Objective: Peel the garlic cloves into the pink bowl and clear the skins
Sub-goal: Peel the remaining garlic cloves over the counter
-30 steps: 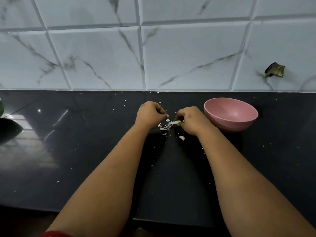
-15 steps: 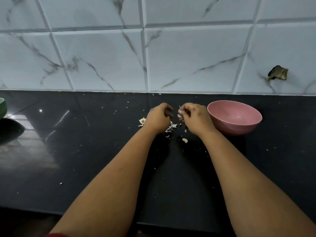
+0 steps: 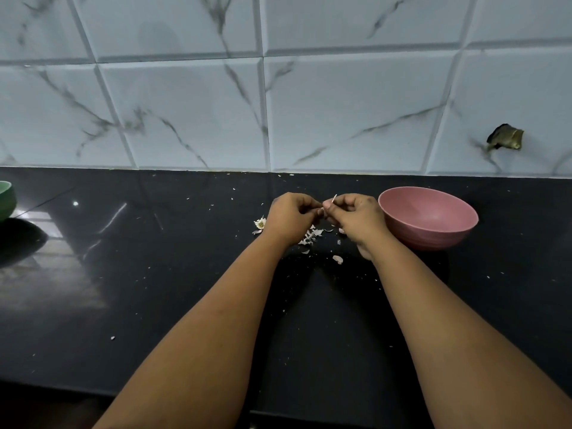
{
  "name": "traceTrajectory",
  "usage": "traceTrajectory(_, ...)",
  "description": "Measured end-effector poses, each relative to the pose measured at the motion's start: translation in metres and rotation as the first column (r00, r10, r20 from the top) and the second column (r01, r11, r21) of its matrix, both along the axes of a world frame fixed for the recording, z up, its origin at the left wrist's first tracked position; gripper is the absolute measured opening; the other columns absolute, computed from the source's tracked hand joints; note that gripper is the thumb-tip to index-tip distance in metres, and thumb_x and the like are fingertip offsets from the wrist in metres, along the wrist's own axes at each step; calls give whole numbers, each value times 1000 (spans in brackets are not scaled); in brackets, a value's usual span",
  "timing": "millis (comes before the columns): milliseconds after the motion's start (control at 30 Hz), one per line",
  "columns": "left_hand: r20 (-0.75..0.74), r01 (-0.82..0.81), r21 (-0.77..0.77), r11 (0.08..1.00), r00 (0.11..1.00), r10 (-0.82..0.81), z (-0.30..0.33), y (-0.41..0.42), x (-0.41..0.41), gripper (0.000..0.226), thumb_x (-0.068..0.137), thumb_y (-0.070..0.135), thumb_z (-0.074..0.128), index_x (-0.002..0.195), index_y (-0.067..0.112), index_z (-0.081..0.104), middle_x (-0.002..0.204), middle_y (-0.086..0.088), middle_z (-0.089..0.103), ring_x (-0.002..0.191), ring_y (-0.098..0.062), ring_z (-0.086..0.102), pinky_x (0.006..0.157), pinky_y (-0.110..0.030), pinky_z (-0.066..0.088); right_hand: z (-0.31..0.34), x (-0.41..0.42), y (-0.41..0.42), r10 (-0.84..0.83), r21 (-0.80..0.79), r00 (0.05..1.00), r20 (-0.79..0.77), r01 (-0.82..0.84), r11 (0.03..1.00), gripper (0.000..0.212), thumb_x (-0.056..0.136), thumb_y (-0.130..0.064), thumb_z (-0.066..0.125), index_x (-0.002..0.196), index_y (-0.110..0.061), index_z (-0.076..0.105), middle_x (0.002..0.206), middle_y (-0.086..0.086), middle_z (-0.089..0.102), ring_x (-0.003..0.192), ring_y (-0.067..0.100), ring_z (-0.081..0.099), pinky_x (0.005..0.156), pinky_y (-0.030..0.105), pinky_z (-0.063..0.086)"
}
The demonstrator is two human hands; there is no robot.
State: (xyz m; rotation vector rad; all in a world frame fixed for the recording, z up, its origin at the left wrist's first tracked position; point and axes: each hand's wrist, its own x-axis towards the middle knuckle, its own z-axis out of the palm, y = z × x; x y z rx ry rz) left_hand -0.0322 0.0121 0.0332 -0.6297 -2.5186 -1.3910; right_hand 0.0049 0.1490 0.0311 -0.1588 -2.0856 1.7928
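My left hand (image 3: 289, 216) and my right hand (image 3: 354, 216) meet above the black counter (image 3: 154, 289), fingertips pinching a small garlic clove (image 3: 326, 207) between them. A sliver of skin (image 3: 334, 198) sticks up from the clove. The pink bowl (image 3: 428, 219) stands just right of my right hand, and I see nothing inside it. Loose white skins (image 3: 311, 236) lie on the counter under and between my hands. A garlic root remnant (image 3: 260, 223) lies left of my left hand. One larger skin flake (image 3: 338, 259) lies nearer to me.
A green bowl (image 3: 6, 199) shows at the far left edge of the counter. Tiny skin specks are scattered across the black surface. The marbled tile wall (image 3: 278, 103) rises behind, with a dark fixture (image 3: 506, 137) on it at right.
Both hands have lifted off the skin pile and come together around the clove. The garlic root remnant left of my left hand has come into view.
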Motion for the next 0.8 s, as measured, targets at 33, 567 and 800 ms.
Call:
traceTrajectory(33,-30,6,-45,999,1000,-7,-1,1,0,6,86,16,71,84,15,77,73,-3,73,75,-17,70,75,-33,57,1,0,0,34,-87,999,36,-31,996,13,85,-17,72,76,-13,64,73,3,69,63,10,64,59,17,51)
traceTrajectory(567,3,-163,-61,985,987,163,-1,-1,-5,36,81,5,52,112,17,65,95,8,70,95,-14,62,87,-27,49,8,1,7,-80,659,970,-231,217,720,10,81,-11,72,90,-13,75,88,3,71,74,14,63,70,23,47)
traceTrajectory(800,18,-253,54,966,968,252,1,-3,-8,17,86,17,58,100,17,67,84,12,67,91,-13,64,75,-23,46,2,-8,9,-81,696,944,-320,292,656,11,77,-2,68,77,-11,73,83,8,69,75,21,62,69,29,48)
